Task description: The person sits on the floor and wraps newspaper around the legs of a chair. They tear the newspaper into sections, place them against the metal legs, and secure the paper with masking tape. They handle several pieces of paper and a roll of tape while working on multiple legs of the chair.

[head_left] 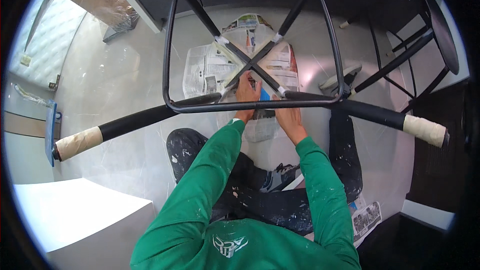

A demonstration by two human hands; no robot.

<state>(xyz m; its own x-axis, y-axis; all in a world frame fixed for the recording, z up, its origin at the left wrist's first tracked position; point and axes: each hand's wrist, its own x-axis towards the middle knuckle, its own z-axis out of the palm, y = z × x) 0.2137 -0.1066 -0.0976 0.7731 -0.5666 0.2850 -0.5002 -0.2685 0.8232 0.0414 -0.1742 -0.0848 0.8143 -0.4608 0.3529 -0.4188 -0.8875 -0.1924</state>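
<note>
An upturned stool has black metal legs (132, 124) and a black foot ring (167, 60) above its seat. Newspaper sheets (205, 65) cover the seat, and pale masking tape (231, 53) edges the crossed black bars (251, 64). My left hand (247, 94) lies on the paper just below the crossing, fingers stretched and thumb apart. To its right, my right hand (290, 120) touches the newspaper's near part; the foot ring and a leg hide its fingertips. A blue patch (264, 94) shows between my hands; whether it is print or a separate piece, I cannot tell.
Beige tape wraps the leg ends (80, 142) that jut out left and right. Another black stool (425, 40) stands at the right. A grey shoe (341, 80) is beyond my knee. Plastic-wrapped cardboard (97, 0) lies far left, a white panel (90, 215) near left. Newspaper (367, 220) lies beside me.
</note>
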